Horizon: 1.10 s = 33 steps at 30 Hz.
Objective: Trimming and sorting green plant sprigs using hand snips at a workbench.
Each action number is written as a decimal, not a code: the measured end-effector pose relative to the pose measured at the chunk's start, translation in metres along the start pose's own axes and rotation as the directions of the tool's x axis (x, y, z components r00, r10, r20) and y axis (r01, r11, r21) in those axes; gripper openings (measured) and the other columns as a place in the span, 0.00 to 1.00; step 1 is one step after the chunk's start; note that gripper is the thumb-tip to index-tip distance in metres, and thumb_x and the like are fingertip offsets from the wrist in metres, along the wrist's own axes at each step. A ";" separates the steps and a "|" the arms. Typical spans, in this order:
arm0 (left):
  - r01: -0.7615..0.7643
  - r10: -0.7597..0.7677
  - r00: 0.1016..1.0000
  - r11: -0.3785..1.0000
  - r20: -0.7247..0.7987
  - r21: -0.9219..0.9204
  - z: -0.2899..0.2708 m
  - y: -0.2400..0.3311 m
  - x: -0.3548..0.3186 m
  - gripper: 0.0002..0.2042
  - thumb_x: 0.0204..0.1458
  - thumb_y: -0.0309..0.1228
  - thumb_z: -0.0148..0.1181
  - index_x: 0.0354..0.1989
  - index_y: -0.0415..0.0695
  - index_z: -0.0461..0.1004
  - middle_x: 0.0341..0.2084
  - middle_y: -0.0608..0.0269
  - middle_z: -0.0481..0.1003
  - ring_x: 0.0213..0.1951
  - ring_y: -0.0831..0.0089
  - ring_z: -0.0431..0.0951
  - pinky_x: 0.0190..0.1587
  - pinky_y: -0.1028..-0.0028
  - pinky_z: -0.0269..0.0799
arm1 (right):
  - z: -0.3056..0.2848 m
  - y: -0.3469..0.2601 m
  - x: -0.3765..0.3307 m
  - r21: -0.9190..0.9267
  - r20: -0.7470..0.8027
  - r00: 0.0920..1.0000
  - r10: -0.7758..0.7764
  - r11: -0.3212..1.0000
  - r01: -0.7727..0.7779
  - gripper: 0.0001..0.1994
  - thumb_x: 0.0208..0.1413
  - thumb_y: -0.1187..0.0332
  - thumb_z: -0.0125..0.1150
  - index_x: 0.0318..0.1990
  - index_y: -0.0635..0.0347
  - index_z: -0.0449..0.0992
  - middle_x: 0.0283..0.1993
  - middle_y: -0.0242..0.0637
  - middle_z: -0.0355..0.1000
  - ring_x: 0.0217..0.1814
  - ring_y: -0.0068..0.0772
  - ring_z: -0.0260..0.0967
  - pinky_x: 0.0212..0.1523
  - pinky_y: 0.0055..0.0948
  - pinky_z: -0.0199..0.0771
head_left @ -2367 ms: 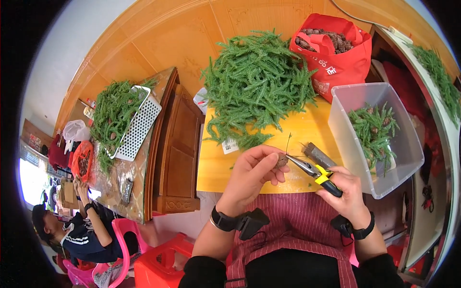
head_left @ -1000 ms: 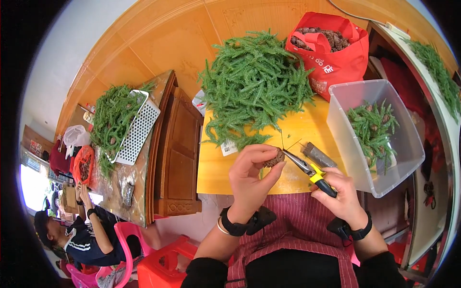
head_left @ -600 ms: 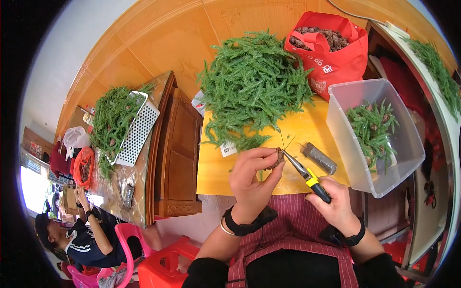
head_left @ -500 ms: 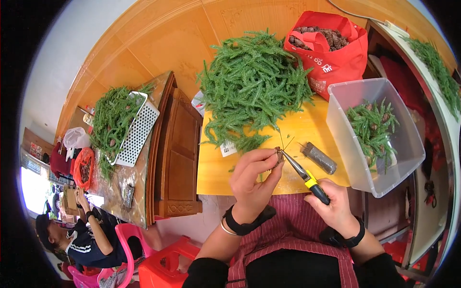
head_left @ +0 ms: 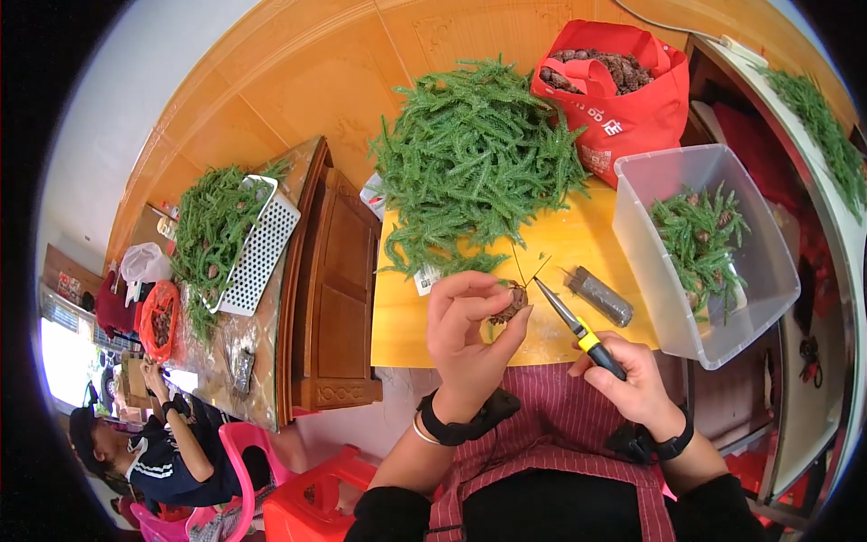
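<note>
Between the thumb and fingers of my left hand (head_left: 471,330) is a small brown pine cone (head_left: 510,305). Two thin wire ends (head_left: 521,267) stick up from it, spread apart. My right hand (head_left: 623,379) is wrapped round the black and yellow handles of a pair of pliers (head_left: 578,330). The plier tips point up and left, just right of the pine cone and apart from it. Right of the pliers, a dark bundle of wires in a clear wrapper (head_left: 600,297) lies on the yellow table (head_left: 406,330).
A big heap of green artificial sprigs (head_left: 479,163) covers the far table. Behind it stands a red bag (head_left: 641,117) of pine cones. A clear plastic bin (head_left: 713,339) with sprigs is at right. At left, another person (head_left: 181,452) sits by a table with a white basket (head_left: 262,262).
The pliers have come off the wire at the pine cone and moved slightly down and right. My left hand has turned the pine cone, so more of it shows.
</note>
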<state>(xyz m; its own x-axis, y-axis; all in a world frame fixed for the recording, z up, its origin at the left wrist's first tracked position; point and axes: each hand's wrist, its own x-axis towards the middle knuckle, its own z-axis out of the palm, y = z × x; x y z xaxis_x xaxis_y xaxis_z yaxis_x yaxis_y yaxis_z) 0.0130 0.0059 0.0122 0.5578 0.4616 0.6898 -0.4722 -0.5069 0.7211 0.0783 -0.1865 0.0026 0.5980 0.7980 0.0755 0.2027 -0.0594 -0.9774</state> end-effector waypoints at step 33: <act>0.277 -0.273 0.960 0.884 0.064 -0.377 -0.002 0.007 0.004 0.13 0.37 0.10 0.57 0.29 0.39 0.67 0.36 0.55 0.69 0.37 0.73 0.72 0.40 0.77 0.69 | 0.000 -0.003 -0.005 0.046 -0.017 0.999 0.038 0.998 -0.037 0.08 0.47 0.70 0.53 0.30 0.66 0.73 0.27 0.34 0.71 0.32 0.24 0.68 0.38 0.24 0.66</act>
<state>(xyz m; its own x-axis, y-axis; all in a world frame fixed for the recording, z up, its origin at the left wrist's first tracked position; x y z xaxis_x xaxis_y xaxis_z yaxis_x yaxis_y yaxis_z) 0.0104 0.0059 0.0206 0.7083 0.5346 0.4610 -0.5205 -0.0455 0.8526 0.0748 -0.1898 0.0055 0.6183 0.7848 0.0415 0.1443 -0.0615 -0.9876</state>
